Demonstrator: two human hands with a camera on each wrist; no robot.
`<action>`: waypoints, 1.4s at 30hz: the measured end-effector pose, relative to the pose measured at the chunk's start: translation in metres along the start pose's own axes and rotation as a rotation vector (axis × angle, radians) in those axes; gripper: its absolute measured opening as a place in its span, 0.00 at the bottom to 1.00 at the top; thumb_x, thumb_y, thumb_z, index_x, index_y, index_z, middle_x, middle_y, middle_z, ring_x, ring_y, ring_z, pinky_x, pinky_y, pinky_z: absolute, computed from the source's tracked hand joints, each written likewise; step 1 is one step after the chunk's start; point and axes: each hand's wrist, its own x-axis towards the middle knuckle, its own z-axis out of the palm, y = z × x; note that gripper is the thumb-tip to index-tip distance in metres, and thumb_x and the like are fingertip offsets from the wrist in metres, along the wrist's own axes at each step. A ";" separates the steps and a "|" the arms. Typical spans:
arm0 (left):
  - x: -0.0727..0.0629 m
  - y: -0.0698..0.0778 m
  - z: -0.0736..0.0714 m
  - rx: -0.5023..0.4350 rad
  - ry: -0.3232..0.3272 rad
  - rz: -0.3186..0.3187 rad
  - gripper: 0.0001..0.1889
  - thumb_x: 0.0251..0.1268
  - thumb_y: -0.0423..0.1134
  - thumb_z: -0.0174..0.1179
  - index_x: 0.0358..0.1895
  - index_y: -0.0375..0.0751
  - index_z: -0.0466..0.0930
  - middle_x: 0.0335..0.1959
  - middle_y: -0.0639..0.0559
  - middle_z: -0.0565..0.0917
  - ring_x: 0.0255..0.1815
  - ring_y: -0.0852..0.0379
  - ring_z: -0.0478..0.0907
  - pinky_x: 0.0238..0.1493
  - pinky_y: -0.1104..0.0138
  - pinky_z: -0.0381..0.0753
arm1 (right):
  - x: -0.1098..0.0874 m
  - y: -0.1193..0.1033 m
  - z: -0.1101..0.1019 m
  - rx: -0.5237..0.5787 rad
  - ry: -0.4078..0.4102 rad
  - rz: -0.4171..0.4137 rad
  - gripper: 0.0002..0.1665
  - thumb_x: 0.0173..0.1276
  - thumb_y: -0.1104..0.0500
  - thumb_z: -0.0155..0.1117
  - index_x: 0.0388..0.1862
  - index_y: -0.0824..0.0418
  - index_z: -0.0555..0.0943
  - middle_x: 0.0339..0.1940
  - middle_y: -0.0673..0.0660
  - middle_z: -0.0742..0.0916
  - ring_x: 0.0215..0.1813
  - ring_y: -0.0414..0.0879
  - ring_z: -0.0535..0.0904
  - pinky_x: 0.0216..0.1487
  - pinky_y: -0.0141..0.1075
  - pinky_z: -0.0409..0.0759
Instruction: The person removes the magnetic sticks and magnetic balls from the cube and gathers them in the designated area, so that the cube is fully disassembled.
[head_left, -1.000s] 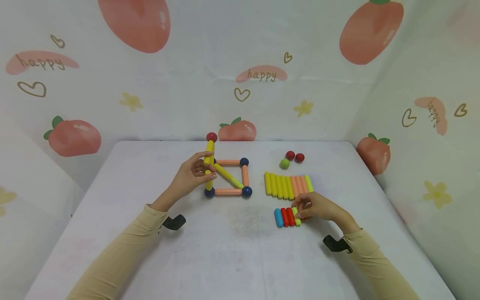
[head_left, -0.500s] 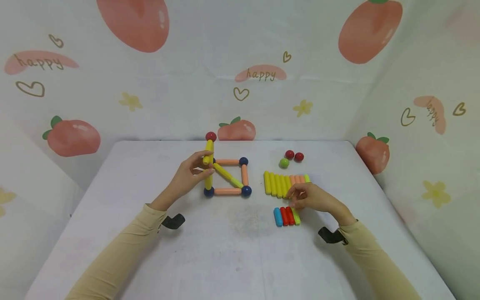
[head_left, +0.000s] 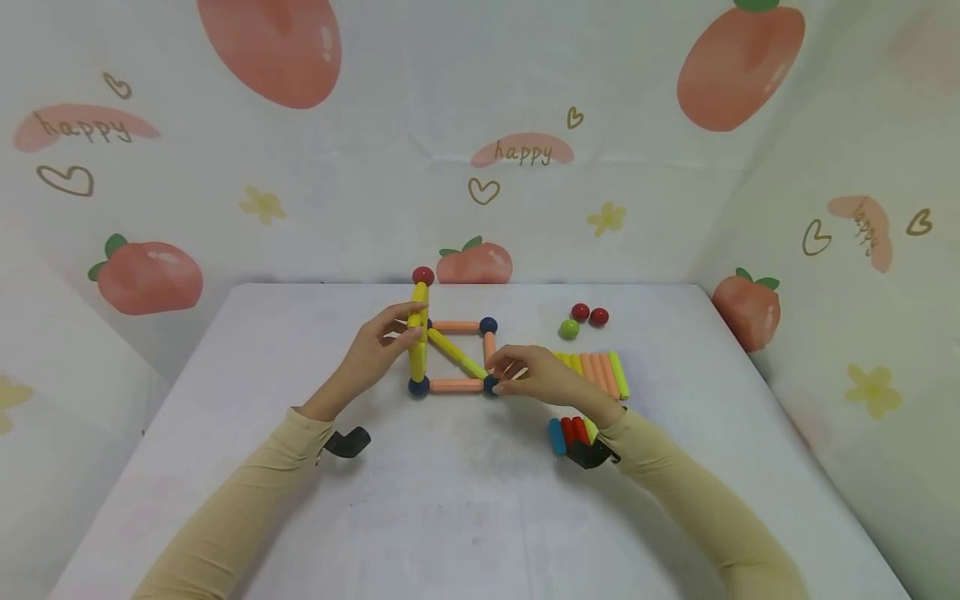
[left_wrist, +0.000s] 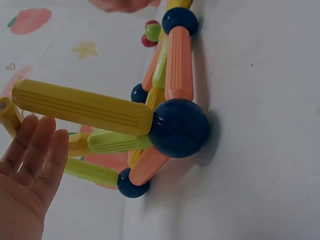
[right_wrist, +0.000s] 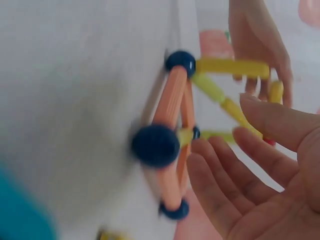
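A magnetic stick-and-ball frame stands on the table: orange sticks (head_left: 456, 386) join dark blue balls (left_wrist: 180, 128) in a square, crossed by a yellow-and-green diagonal (head_left: 457, 353). A yellow stick (left_wrist: 82, 107) rises from the near left ball. My left hand (head_left: 378, 350) pinches another yellow stick (right_wrist: 275, 92), which slants down from the raised red ball (head_left: 423, 276); its lower end is close to the upright's top. My right hand (head_left: 551, 379) is at the near right blue ball (right_wrist: 156, 145), fingers loosely bent and nothing visible in them. Whether it touches the ball is unclear.
Right of the frame lies a row of yellow, orange and green sticks (head_left: 600, 373), partly behind my right hand. Shorter blue, red and green sticks (head_left: 567, 435) lie nearer, partly covered by the right wrist camera. Two red balls (head_left: 598, 317) and a green ball (head_left: 569, 329) sit behind.
My right hand has left the short green stick and moved left, over the long sticks, to the frame's near right corner. The left-held stick's lower end has come closer to the upright's top.
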 end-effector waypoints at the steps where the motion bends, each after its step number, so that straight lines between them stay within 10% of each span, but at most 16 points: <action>1: 0.001 0.000 0.000 0.005 -0.001 -0.012 0.24 0.74 0.41 0.56 0.71 0.50 0.68 0.61 0.43 0.76 0.54 0.47 0.78 0.46 0.75 0.81 | 0.006 -0.005 0.003 0.007 0.001 -0.003 0.20 0.67 0.60 0.68 0.57 0.61 0.79 0.48 0.60 0.86 0.49 0.48 0.84 0.53 0.39 0.86; 9: 0.007 -0.001 -0.003 0.022 0.013 -0.044 0.25 0.78 0.41 0.50 0.74 0.51 0.62 0.55 0.37 0.76 0.52 0.42 0.81 0.53 0.48 0.85 | 0.038 -0.031 0.019 0.028 0.077 -0.019 0.24 0.66 0.58 0.70 0.60 0.62 0.78 0.53 0.60 0.85 0.52 0.50 0.83 0.55 0.39 0.84; 21: 0.009 -0.003 -0.004 -0.019 0.013 -0.084 0.30 0.75 0.46 0.55 0.75 0.47 0.57 0.52 0.37 0.81 0.50 0.45 0.81 0.46 0.74 0.84 | 0.073 -0.048 0.022 0.182 0.191 0.019 0.23 0.71 0.55 0.64 0.62 0.60 0.76 0.52 0.62 0.87 0.52 0.53 0.83 0.55 0.38 0.84; 28: -0.001 -0.012 0.000 -0.066 -0.008 -0.134 0.36 0.70 0.47 0.61 0.75 0.46 0.54 0.52 0.38 0.82 0.49 0.50 0.79 0.44 0.74 0.83 | 0.101 -0.065 0.014 0.519 0.287 0.148 0.23 0.74 0.54 0.60 0.62 0.63 0.71 0.52 0.67 0.87 0.51 0.60 0.85 0.56 0.45 0.85; 42: -0.005 -0.017 0.005 -0.067 0.015 -0.126 0.33 0.70 0.47 0.61 0.72 0.43 0.57 0.51 0.38 0.83 0.44 0.55 0.81 0.40 0.72 0.85 | 0.125 -0.080 0.019 0.565 0.371 0.293 0.32 0.69 0.47 0.66 0.62 0.65 0.67 0.48 0.65 0.85 0.44 0.55 0.88 0.54 0.47 0.86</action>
